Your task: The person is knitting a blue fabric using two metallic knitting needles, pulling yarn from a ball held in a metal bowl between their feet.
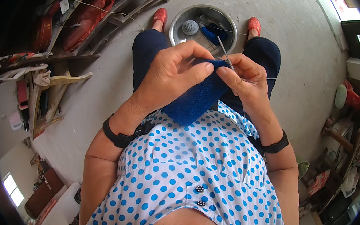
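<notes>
A piece of blue knitted fabric (pixel 193 97) hangs between my hands, over my lap. My left hand (pixel 177 71) pinches its upper edge between thumb and fingers. Close beside it, my right hand (pixel 246 75) grips the other end of that edge together with a knitting needle (pixel 223 48), whose tip points up and away. Grey stitches show along the edge near the needle. A strand of grey yarn runs by my right hand. On the floor between my feet stands a metal basin (pixel 172 32), holding a ball of grey yarn (pixel 190 27) and a dark blue item (pixel 209 35).
At the left are a wooden bench (pixel 120 19), a red plastic bag (pixel 87 26) and a wooden rack (pixel 63 79) with cloths. Shelving with bags and household items (pixel 339 141) lines the right side. A thin cord (pixel 90 4) crosses at upper left.
</notes>
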A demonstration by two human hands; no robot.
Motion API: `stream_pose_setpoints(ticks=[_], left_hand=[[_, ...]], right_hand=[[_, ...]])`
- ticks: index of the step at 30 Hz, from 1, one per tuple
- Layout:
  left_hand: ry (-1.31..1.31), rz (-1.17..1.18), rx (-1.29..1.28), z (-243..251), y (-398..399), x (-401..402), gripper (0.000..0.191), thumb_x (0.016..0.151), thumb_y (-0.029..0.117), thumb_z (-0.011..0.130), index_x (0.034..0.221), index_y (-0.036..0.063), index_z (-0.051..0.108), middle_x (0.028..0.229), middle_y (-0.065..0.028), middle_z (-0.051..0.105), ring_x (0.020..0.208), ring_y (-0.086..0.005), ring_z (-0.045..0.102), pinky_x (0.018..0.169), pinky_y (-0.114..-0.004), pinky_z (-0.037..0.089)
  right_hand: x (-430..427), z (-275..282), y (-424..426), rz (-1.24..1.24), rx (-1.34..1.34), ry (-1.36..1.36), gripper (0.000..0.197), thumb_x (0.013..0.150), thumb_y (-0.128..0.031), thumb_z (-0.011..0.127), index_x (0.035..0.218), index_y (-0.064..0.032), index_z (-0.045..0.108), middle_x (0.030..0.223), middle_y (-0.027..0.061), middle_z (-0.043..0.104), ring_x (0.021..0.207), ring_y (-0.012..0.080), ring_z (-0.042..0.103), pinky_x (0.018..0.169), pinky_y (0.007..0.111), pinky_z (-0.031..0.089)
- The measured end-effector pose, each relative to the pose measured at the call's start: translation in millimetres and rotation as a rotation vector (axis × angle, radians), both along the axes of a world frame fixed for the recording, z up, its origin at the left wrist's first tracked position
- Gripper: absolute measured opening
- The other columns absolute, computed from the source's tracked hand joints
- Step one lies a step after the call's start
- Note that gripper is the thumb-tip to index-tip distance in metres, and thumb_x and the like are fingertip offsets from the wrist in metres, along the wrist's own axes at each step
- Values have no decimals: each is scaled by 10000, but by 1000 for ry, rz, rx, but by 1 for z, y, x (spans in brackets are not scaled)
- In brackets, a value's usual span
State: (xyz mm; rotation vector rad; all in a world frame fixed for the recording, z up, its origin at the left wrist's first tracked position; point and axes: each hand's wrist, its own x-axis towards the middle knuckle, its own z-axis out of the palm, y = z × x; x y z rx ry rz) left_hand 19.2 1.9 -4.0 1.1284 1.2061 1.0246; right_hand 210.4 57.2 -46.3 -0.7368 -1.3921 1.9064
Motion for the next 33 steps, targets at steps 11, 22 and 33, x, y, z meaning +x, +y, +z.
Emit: stream_pose_setpoints(ticks=[11, 22, 33], left_hand=[[16, 58, 65, -10, -3, 4, 126, 886, 31, 623, 1007, 12, 595, 882, -19, 621, 767, -28, 587, 673, -142, 474], [91, 86, 102, -2, -2, -6, 289, 901, 239, 629, 1112, 50, 567, 739, 35, 497, 581, 3, 398, 518, -167, 286], [496, -91, 321, 18, 9, -19, 306, 965, 228, 431, 992, 6, 641, 861, -101, 626, 768, -203, 610, 674, -310, 472]], right_hand=[[-4, -1, -5, -62, -173, 68, 175, 903, -136, 659, 1034, -22, 685, 787, 0, 675, 693, 6, 580, 613, 134, 449], [-1, -2, -1, -4, -248, 119, 186, 900, -147, 663, 1049, -38, 685, 792, 4, 686, 696, 19, 611, 632, 144, 481], [-1, -1, -2, -9, -131, 47, 175, 881, -140, 681, 1025, -44, 704, 778, 32, 698, 652, 41, 616, 600, 149, 480]])
